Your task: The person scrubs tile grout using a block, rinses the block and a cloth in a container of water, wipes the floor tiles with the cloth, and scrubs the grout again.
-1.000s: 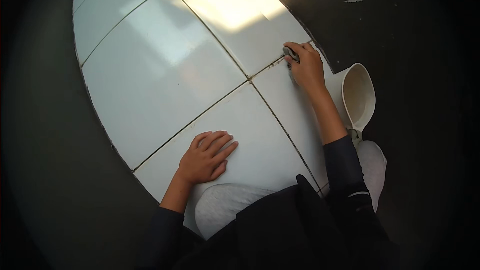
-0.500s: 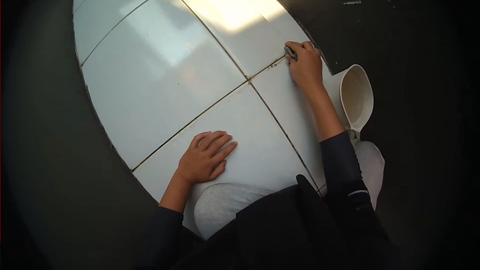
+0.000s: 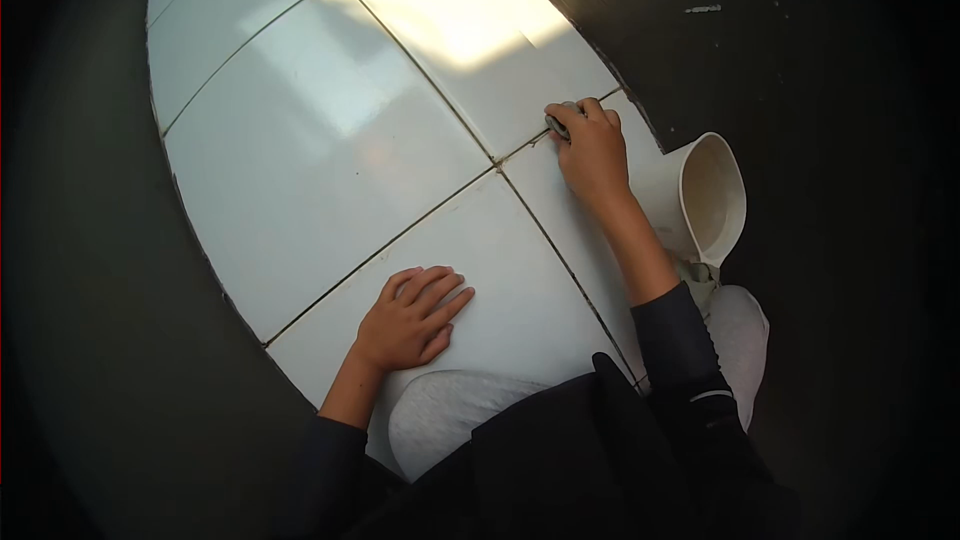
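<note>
Glossy white tiled surface [image 3: 330, 200] is spreading out in front of the person, a dark grey surround [image 3: 830, 90] bordering it on 2 sides. Thin dark grout lines are meeting at a grout crossing [image 3: 496, 165] near the middle. Bright pale-yellow sunlight [image 3: 470, 15] is falling on the tiles beyond the crossing.

Right hand [image 3: 597, 155]: reaching to the right of the crossing and slightly beyond it. Fingers are curling closed, gripping a small grey rounded object [image 3: 562, 120], its material unclear, partly hidden by the hand. The object is sitting at the grout line that is running rightward from the crossing. Brownish crumb-like residue [image 3: 533, 143] is lying along that line, between crossing and object.

Left hand [image 3: 412, 320]: resting palm down on the tile, nearer the person than the crossing and to its left. Fingers are stretching out, slightly parted.

White cup-shaped vessel [image 3: 700, 198], beige-tinted inside, is sitting well to the right of the crossing, past the right forearm; upright or tilted, cannot tell. Light grey trouser knee [image 3: 460, 410] is showing on the person's side of the crossing, beside the left wrist.
</note>
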